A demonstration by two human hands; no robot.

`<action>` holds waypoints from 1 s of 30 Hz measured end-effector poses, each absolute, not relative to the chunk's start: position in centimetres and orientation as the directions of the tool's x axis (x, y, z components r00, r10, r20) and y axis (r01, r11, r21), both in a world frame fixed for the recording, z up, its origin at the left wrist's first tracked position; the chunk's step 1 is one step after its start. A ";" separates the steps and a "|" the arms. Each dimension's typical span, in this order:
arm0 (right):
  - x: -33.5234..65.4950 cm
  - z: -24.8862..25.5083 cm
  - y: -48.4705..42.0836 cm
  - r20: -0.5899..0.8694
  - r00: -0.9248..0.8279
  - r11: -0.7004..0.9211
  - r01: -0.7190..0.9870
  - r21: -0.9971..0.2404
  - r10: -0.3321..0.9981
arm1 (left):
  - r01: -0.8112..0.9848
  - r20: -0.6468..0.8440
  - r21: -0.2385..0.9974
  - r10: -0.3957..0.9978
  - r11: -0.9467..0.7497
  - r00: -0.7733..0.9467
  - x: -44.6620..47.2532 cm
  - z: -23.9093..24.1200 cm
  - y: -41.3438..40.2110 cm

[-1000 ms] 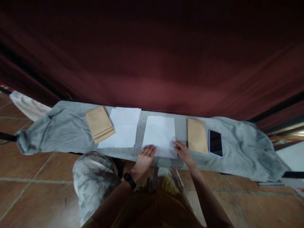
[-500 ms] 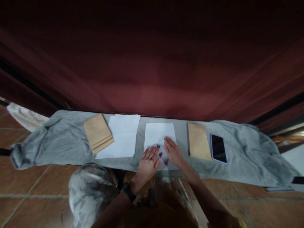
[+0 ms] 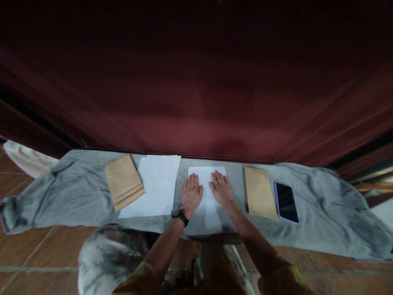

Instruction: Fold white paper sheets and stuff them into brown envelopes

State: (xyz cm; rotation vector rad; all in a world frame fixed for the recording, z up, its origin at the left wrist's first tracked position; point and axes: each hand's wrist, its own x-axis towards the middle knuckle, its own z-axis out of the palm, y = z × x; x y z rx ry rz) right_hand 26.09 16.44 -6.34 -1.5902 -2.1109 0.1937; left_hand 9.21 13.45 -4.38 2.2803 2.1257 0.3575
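Recorded: one left hand (image 3: 192, 196), one right hand (image 3: 221, 190), one wristband (image 3: 181, 217), one phone (image 3: 287, 203), one grey cloth (image 3: 76, 188). White paper: two lots; left stack (image 3: 158, 190), at least two sheets; central paper (image 3: 204, 217), count indeterminable. Brown envelopes: left pile (image 3: 123, 180), at least three; right lot (image 3: 260, 192), one visible.

Left hand (image 3: 191, 196), one: flat, palm down, fingers toward twelve o'clock; left forearm (image 3: 167, 248) running back toward seven. Right hand (image 3: 221, 191), one: flat, palm down, fingers just short of twelve; right forearm (image 3: 251, 234) toward five.
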 end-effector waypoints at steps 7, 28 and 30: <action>28.3 -7.2 17.0 0.313 0.018 0.123 0.897 -0.424 0.949 | 0.992 0.215 0.129 0.976 0.002 -0.030 8.4 -4.4 14.0; 26.6 -6.8 19.5 0.324 -0.085 0.161 0.963 -0.215 0.942 | 0.983 0.193 0.174 0.981 -0.063 0.028 8.6 -5.2 18.4; 27.4 -6.9 18.9 0.363 -0.041 0.127 0.968 -0.217 0.931 | 0.982 0.211 0.183 0.978 -0.048 0.009 8.2 -5.1 17.6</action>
